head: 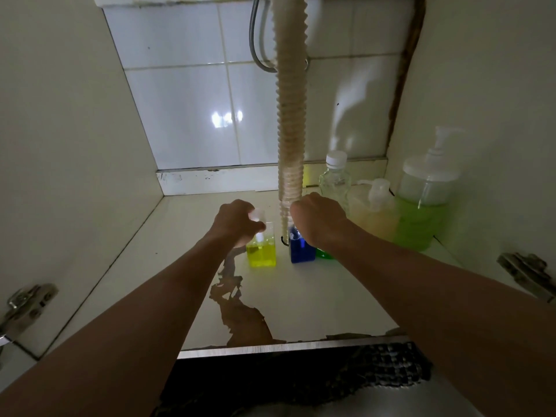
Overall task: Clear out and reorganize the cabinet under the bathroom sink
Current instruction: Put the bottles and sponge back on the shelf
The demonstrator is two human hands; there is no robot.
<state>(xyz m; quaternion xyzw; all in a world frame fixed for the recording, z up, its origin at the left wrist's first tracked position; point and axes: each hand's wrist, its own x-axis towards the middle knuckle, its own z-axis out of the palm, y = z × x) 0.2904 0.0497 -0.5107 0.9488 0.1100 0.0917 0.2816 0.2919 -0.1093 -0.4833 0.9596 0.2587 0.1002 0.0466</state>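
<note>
Both my arms reach into the cabinet under the sink. My left hand (237, 221) grips the clear pump top of a square bottle of yellow liquid (261, 254) standing on the white cabinet floor (316, 296). My right hand (319, 219) curls over the top of a square bottle of blue liquid (301, 249), hiding its cap. Just behind the blue bottle, a green bottle (325, 254) shows only a sliver under my right wrist.
A ribbed drain hose (291, 115) hangs down between my hands to the floor. At the back right stand a clear capped bottle (334, 176), a pale yellow pump bottle (374, 212) and a large green pump bottle (421, 218). Brown peeling damage (237, 311) marks the floor. Hinges sit on both side walls.
</note>
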